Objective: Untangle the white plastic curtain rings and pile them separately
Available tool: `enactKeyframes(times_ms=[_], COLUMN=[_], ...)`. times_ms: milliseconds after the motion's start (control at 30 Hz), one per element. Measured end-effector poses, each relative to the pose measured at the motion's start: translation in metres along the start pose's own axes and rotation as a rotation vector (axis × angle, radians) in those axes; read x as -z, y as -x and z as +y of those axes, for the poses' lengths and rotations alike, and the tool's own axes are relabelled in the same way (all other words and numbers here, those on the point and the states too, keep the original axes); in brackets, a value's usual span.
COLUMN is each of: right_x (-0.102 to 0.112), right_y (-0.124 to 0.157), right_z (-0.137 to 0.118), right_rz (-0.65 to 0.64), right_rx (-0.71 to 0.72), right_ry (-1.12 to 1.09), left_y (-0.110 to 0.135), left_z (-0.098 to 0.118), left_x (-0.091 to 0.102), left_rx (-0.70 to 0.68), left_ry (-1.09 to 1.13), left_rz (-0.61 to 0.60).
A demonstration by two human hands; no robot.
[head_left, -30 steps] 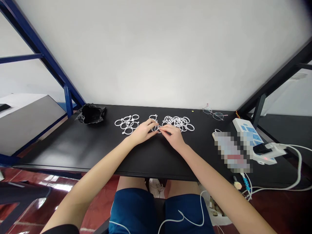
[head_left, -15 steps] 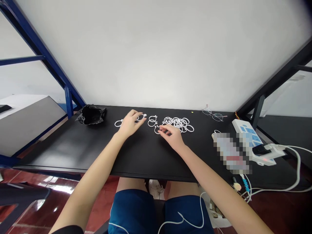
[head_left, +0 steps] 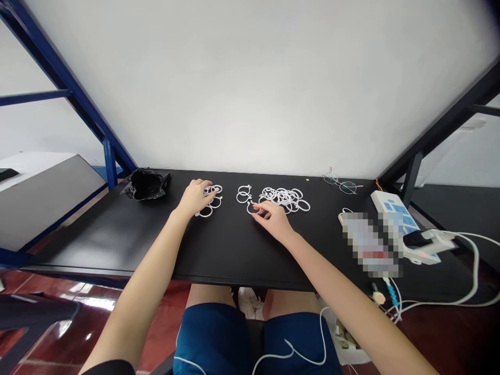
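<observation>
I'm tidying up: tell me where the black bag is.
In the head view, the bag sits at the back left of the table, beside the blue frame and left of the left hand.

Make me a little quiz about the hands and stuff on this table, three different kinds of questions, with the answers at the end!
1. Pick one. What colour are the rings?
A) Black
B) White
C) Red

2. True or false? The left hand is nearer the bag than the right hand is.

3. Fill in the missing word. In the picture, the glasses lie to the ____ of the rings.

Key:
1. B
2. True
3. right
</observation>
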State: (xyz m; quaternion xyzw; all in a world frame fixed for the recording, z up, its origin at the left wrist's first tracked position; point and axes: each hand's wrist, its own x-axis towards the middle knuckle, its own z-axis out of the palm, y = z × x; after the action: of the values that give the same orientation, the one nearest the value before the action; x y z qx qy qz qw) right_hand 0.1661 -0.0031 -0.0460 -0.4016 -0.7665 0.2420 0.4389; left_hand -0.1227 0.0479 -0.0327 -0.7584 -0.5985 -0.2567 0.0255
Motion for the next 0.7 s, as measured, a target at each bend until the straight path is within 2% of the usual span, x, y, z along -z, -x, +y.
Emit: enactKeyframes(times_ms=[400, 500, 600, 700], right_x=[-0.001, 0.000, 0.000, 0.000], right_y=[-0.001, -0.001, -0.001, -0.001], right_z=[-0.001, -0.001, 0.000, 0.001], right_rz=[0.000, -0.004, -0.018, -0.041], right_rx=[-0.009, -0.019, -0.032, -0.058], right_ry=[0.012, 0.014, 0.018, 0.052], left_y=[0.002, 0.001, 0.000, 0.002], left_z=[0.003, 0.008, 0.020, 0.043], left_x=[0.002, 0.004, 0.004, 0.001], left_rx=[0.071, 0.082, 0.001, -0.187], left_ry=[-0.014, 0.019, 0.080, 0.166], left_rz=[-0.023, 0.023, 0.119, 0.136])
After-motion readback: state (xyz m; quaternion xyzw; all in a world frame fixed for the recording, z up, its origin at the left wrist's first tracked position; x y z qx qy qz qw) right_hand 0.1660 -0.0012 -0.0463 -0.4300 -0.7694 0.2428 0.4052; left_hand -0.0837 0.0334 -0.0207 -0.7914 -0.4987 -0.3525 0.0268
